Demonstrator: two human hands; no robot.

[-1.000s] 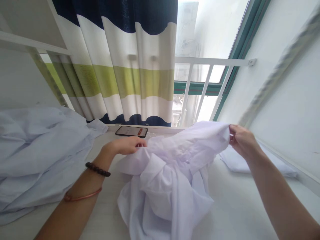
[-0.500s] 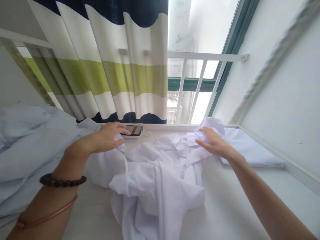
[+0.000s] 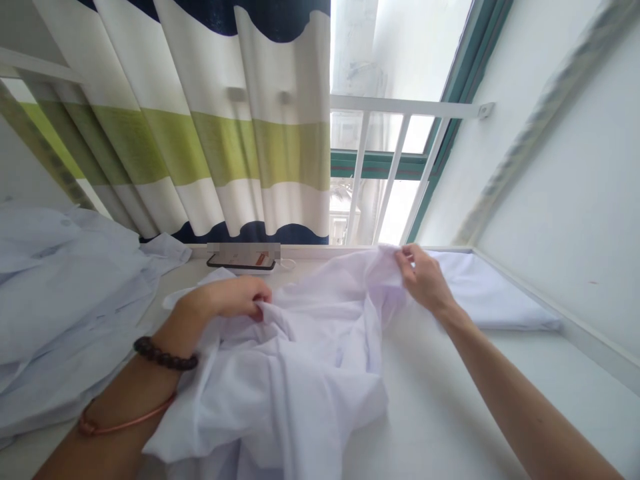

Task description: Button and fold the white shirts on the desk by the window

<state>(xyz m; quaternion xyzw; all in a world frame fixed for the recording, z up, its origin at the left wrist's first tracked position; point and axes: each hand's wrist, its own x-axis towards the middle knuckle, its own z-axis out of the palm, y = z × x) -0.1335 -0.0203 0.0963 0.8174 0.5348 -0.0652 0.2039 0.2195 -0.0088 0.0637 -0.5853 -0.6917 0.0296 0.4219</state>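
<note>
A rumpled white garment (image 3: 320,333), its exact kind unclear among the folds, lies spread before me on the white surface. My left hand (image 3: 233,297) is closed on a fold at its left middle, the fingertips partly tucked into the cloth. At the garment's far right corner, my right hand (image 3: 423,277) pinches the edge between thumb and fingers and lifts it slightly. A dark beaded bracelet (image 3: 165,355) and a reddish cord (image 3: 125,425) circle my left wrist and forearm.
A heap of white clothes (image 3: 65,300) lies at the left. Folded white cloth (image 3: 490,290) rests by the right wall. A phone (image 3: 241,259) with a white cable sits at the back edge, below the striped curtain (image 3: 210,143) and white railing (image 3: 400,107).
Both hands have closed on the garment. My left hand has moved right and down, away from the phone. The garment's far right part is now drawn out flatter and raised.
</note>
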